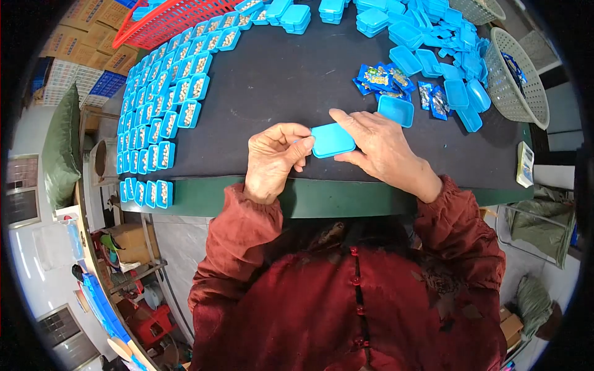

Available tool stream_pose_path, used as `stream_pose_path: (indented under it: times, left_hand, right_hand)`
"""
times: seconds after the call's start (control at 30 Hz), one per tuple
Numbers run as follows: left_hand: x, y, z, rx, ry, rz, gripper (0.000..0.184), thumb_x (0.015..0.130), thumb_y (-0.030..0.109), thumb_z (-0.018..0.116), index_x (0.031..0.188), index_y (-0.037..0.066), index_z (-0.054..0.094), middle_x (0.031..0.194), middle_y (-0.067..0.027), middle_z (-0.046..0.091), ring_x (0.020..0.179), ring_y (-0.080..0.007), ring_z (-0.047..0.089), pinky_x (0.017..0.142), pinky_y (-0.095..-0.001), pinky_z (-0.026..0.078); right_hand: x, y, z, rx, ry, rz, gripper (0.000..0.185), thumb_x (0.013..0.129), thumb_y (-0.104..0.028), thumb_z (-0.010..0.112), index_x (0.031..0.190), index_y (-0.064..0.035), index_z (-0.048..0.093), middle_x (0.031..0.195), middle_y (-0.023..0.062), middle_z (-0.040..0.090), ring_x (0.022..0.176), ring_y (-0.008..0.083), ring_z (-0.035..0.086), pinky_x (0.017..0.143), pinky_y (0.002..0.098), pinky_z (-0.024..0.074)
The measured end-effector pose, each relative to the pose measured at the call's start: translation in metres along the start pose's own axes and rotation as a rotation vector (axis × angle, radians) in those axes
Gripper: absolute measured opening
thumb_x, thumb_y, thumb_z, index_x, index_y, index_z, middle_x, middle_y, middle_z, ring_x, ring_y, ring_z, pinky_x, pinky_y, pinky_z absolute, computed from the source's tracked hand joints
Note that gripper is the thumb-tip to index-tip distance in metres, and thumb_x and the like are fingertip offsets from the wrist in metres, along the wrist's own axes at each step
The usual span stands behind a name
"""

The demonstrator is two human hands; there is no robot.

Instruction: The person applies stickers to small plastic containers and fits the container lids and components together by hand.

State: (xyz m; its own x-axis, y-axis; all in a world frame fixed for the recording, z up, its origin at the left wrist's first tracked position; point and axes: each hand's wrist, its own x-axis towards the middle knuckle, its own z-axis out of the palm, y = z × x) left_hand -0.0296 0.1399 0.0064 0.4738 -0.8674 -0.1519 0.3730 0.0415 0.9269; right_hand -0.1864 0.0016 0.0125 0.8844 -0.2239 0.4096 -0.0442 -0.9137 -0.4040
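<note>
A small blue plastic box (333,141) is held just above the front part of the dark table mat, its flat, smooth face turned up. My left hand (277,157) pinches its left end between thumb and bent fingers. My right hand (388,148) grips the right end, thumb and fingers on opposite edges. What is inside the box cannot be seen. Just beyond my right hand lies an open blue tray (396,111), and behind that a pile of shiny blue printed packets (378,77).
Rows of blue boxes filled with small pale pieces (182,91) line the left side. A red basket (167,25) stands behind them. Loose blue boxes and lids (405,34) are heaped at the back right, near a grey basket (516,80). The green table edge (346,207) runs along the front.
</note>
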Motion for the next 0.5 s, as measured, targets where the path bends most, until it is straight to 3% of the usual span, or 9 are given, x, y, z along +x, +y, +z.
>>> stream_pose_path:
  times: [0.2,0.33,0.5]
  left_hand:
    - [0.003,0.005,-0.003,0.009,-0.041,-0.058,0.017,0.078,-0.002,0.07,0.094,-0.001,0.066,0.065,-0.0039,0.059,0.048,-0.0065,0.047,0.042,-0.0156,0.04]
    - [0.005,0.003,-0.004,0.012,-0.066,-0.053,0.018,0.078,-0.001,0.069,0.096,-0.001,0.066,0.065,-0.0039,0.058,0.048,-0.0064,0.047,0.042,-0.0154,0.04]
    - [0.005,0.002,-0.004,0.006,-0.067,-0.045,0.018,0.078,0.001,0.071,0.095,0.0,0.064,0.065,-0.0045,0.058,0.047,-0.0066,0.047,0.042,-0.0156,0.04]
  right_hand:
    - [0.001,-0.007,-0.005,-0.071,-0.157,0.071,0.06,0.072,-0.023,0.072,0.121,-0.0015,0.046,0.1,0.0107,0.057,0.087,0.0229,0.054,0.072,0.0325,0.0414]
    - [-0.001,-0.015,-0.004,-0.328,-0.026,0.021,0.065,0.072,-0.024,0.071,0.128,-0.0026,0.047,0.126,0.0139,0.05,0.112,0.0274,0.047,0.085,0.0376,0.0396]
    - [-0.002,-0.015,-0.002,-0.355,0.078,0.098,0.069,0.072,-0.025,0.07,0.131,-0.0015,0.043,0.14,0.0155,0.039,0.125,0.0299,0.036,0.094,0.0416,0.0348]
